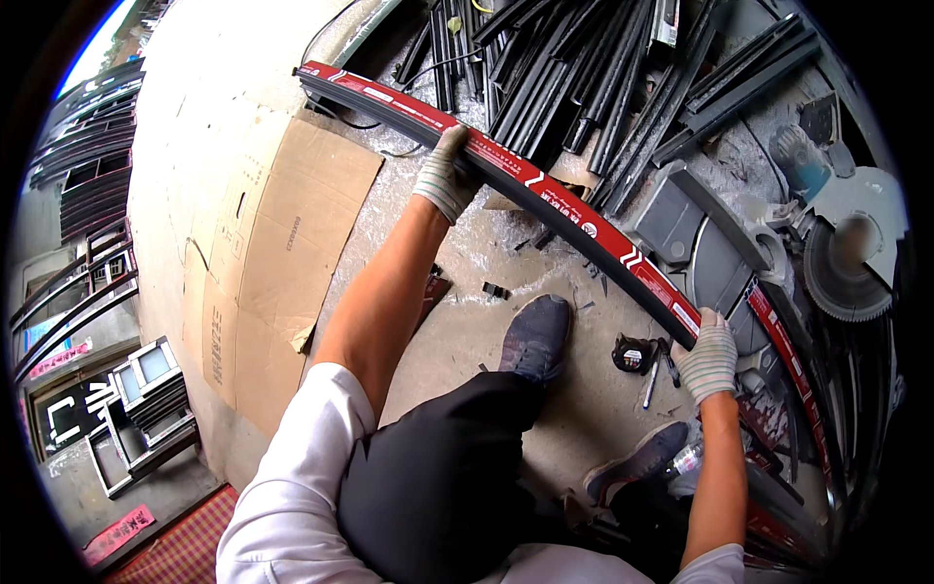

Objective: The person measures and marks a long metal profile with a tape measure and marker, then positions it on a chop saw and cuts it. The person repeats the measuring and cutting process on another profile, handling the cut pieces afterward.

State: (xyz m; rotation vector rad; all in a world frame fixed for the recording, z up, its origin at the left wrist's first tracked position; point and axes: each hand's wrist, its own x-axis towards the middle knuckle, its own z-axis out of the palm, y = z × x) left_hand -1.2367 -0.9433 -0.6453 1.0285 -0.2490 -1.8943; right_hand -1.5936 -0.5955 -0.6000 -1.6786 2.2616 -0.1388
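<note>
Nearest to me are my own black trousers (438, 477) and my two grey shoes (535, 336) planted on the dusty concrete floor (457, 321), with a small tape measure (632, 353) lying just beside my right foot. My right hand (708, 358), in a knit work glove, is closed around the near end of a long metal bar (545, 195) wrapped in red film (the wrap carries white arrow marks). The bar runs slantwise away from me, up and to the left, off the ground. My left hand (449, 175), gloved the same way, grips it farther along, fingers curled over its top edge. To my left a flattened cardboard sheet (282, 253) lies on the floor. To my right sits a chop saw (842, 263) with its round blade. Beyond the bar, a heap of dark metal profiles (593, 78) is piled up.
</note>
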